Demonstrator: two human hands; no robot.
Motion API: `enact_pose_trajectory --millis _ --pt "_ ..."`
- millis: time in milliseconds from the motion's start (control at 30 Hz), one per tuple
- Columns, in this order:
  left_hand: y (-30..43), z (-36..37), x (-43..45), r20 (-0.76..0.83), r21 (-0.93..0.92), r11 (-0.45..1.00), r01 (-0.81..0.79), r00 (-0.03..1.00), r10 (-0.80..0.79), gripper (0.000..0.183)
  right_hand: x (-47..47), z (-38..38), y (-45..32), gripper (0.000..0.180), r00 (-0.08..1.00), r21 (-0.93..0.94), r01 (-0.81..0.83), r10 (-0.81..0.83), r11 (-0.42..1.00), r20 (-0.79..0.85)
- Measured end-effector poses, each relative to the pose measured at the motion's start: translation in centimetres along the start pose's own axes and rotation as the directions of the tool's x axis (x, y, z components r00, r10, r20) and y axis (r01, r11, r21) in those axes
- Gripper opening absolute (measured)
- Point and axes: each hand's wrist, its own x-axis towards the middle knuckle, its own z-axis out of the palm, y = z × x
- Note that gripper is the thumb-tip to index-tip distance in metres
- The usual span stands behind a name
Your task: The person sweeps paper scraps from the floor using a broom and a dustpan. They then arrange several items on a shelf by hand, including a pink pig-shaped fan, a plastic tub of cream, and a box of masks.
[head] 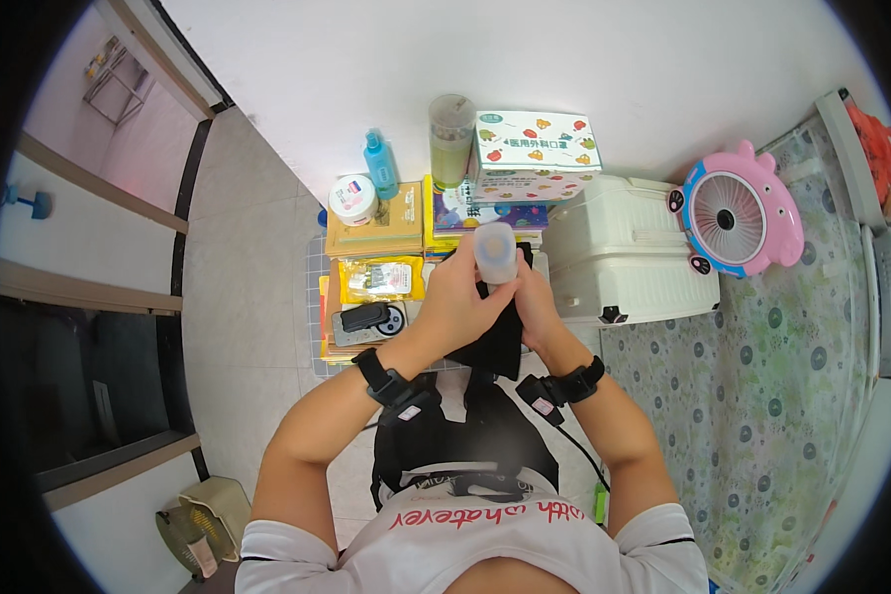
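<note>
My left hand (453,304) is closed around a translucent white plastic container (495,256), its thumb across the near side. A bluish ring with a pale orange middle shows at its top. My right hand (538,304) is curled right beside it, against a black cloth (494,345); its fingertips are hidden. The cloth hangs between both hands toward my lap. Beyond them, stacked books (490,215) carry a mask box (536,157) and a tall clear tumbler (451,141) with greenish contents. To the left lie a yellow wipes pack (381,279) and a smartphone (349,334) with a small black device (365,317) on it.
A white-lidded jar (353,199) and a blue spray bottle (380,165) stand on brown notebooks (401,219). At right are a white ribbed suitcase (638,289), a pink cartoon fan (742,211) and a patterned sheet (765,386). A beige bin (219,512) stands lower left.
</note>
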Motion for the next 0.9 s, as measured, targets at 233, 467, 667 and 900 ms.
enact_pose_trajectory --millis 233,467,667,900 --pt "-3.3 -4.4 -0.6 0.162 -0.016 0.975 0.221 0.963 -0.215 0.048 0.8 1.8 3.1 0.042 0.87 -0.715 0.372 -0.49 0.593 0.046" --pt "-8.5 -9.5 1.9 -0.087 -0.303 0.899 0.317 0.93 -0.357 0.046 2.6 4.6 2.7 0.039 0.915 -0.634 0.335 -0.402 0.697 0.041" --pt "-16.2 -11.0 6.3 -0.135 -0.299 0.925 0.235 0.949 -0.285 0.035 7.2 5.9 2.1 0.037 0.946 -0.552 0.322 -0.288 0.769 0.149" --pt "-22.1 -9.8 8.6 -0.247 0.083 0.965 0.248 0.943 -0.222 0.037 12.5 8.1 2.5 0.041 0.902 -0.665 0.425 -0.354 0.615 0.248"
